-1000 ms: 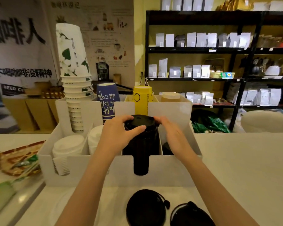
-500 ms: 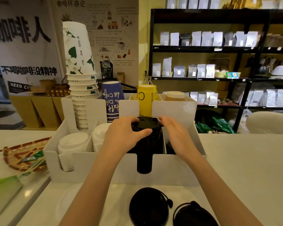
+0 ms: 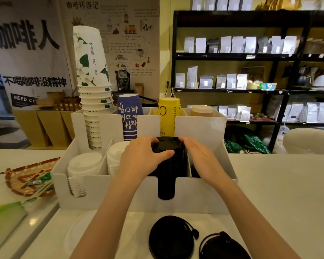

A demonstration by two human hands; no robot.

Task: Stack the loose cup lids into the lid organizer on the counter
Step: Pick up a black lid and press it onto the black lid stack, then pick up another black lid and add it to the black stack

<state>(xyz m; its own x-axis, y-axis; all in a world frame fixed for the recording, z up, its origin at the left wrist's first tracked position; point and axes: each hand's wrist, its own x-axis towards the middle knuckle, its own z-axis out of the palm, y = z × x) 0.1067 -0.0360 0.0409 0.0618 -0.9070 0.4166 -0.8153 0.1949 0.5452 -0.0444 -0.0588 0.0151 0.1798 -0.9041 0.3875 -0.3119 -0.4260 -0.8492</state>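
The black lid stack [image 3: 167, 157] is gripped at its top by the left hand [image 3: 142, 157]; the right hand [image 3: 200, 157] is held open against its side. The stack is seated in the white organizer [image 3: 120, 193]. Two loose black lids [image 3: 171, 238] are laid on the counter [image 3: 279, 184] in front.

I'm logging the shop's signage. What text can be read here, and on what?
"咖啡人" and "不喝咖啡没精神": left wall banner
"NEED C", cut off: black sign
"咖啡环游记": illustrated poster
"C": yellow cup
Blue cup: upside-down script, unclear
Shelf bag labels: too small
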